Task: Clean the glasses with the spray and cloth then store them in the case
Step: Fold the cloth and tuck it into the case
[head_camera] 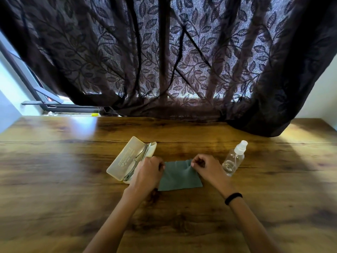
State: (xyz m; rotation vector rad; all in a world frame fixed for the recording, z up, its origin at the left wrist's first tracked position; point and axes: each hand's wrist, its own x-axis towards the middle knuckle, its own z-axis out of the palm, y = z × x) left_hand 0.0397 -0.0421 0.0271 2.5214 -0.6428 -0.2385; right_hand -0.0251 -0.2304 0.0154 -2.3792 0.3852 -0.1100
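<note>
Item one, the surface: we record a wooden table (54, 179) with a dark, knotted grain, brightly lit at its far left corner and along its right side, shaded through the middle. Item two, the room: behind the far edge hangs a dark sheer curtain (164, 52) patterned with leaves, its hem lying on the tabletop at the right; a pale wall shows at either side, and a dark window frame (36, 92) slants down at the far left. Item three, the task's things: a cream case (127, 157) lies open left of centre, the folded glasses (139, 157) resting inside it; a teal cloth (179, 177) lies flat at the centre, just right of the case; a clear spray bottle (234, 158) with a white cap stands upright to the right of the cloth, a little liquid in its base. Item four, the hands: both forearms reach in from the near edge. We note the left hand (148, 172) curled over the cloth's far left corner, pinching it, its knuckles overlapping the near end of the case. The right hand (206, 166) pinches the far right corner, the fabric bunched there, close to the bottle. A black band (233, 198) circles the right wrist.
</note>
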